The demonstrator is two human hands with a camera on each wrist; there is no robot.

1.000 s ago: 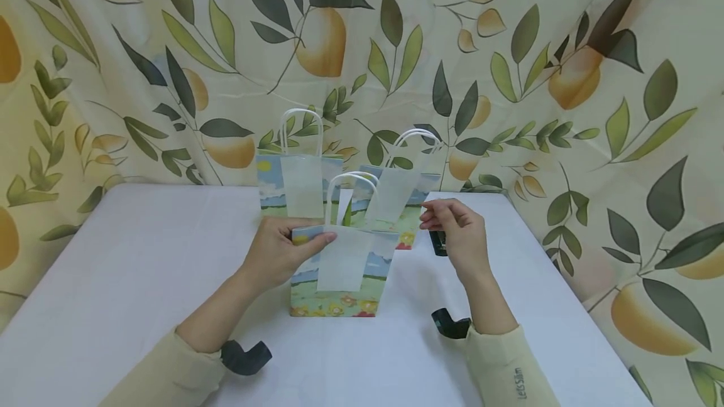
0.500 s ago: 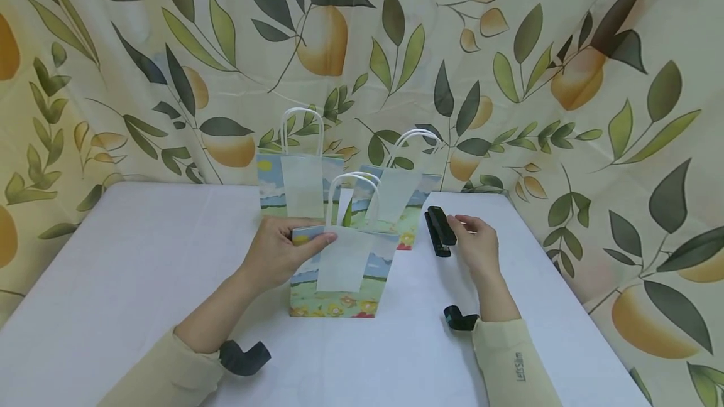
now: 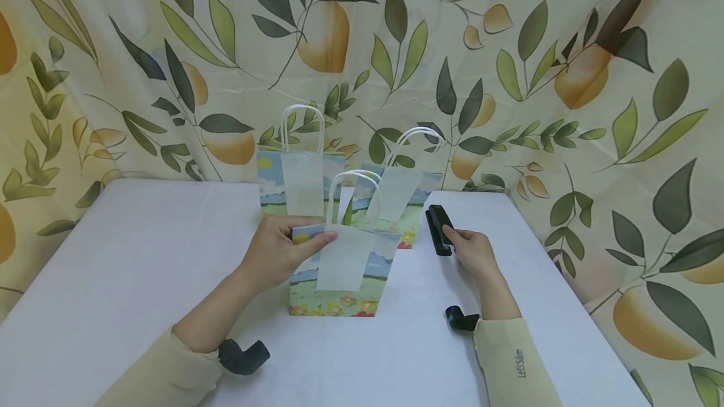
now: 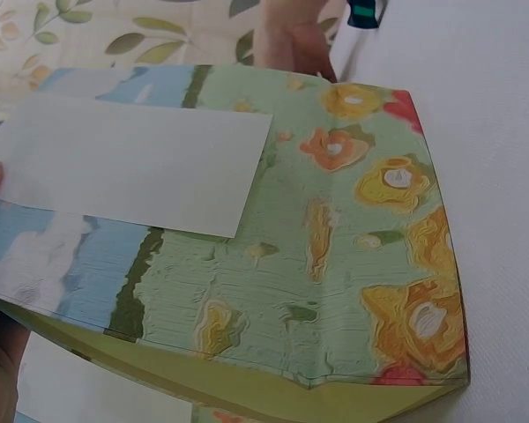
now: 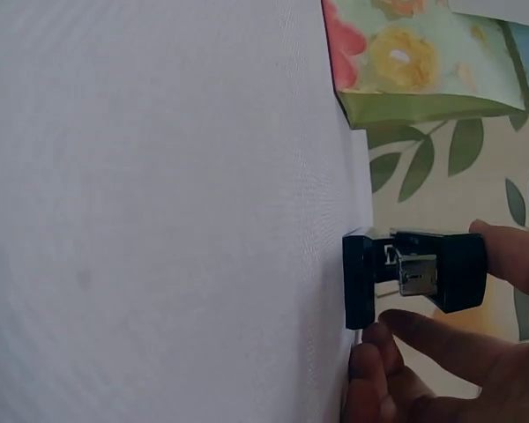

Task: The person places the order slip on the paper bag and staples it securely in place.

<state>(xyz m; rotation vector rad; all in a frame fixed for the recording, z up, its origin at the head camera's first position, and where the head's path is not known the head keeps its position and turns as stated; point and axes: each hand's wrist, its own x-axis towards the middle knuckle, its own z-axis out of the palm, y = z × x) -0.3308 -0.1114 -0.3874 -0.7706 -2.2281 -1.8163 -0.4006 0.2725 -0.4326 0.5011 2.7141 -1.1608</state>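
Note:
In the head view my left hand (image 3: pixel 277 250) pinches the upper left edge of a small paper gift bag (image 3: pixel 308 303), thumb in front. The bag has a painted sky-and-flower print, a blank white panel and white handles (image 3: pixel 353 174). The left wrist view shows its flowered lower part (image 4: pixel 335 220) and folded side. On the right my right hand (image 3: pixel 475 253) is at a black stapler (image 3: pixel 439 230) lying on the table. In the right wrist view, the thumb (image 5: pixel 507 256) meets the stapler's (image 5: pixel 463 273) upper arm, while the curled fingers (image 5: pixel 375 352) are beside its base.
Two matching bags stand behind the held one, the left bag (image 3: pixel 302 184) and the right bag (image 3: pixel 393 196). A patterned curtain (image 3: pixel 509 49) hangs behind the white table (image 3: pixel 141 256). Dark wrist devices (image 3: pixel 244 357) are strapped by both sleeves.
My right hand has moved from over the stapler to its right side, then its thumb has come onto it. The left hand and its bag stay in place.

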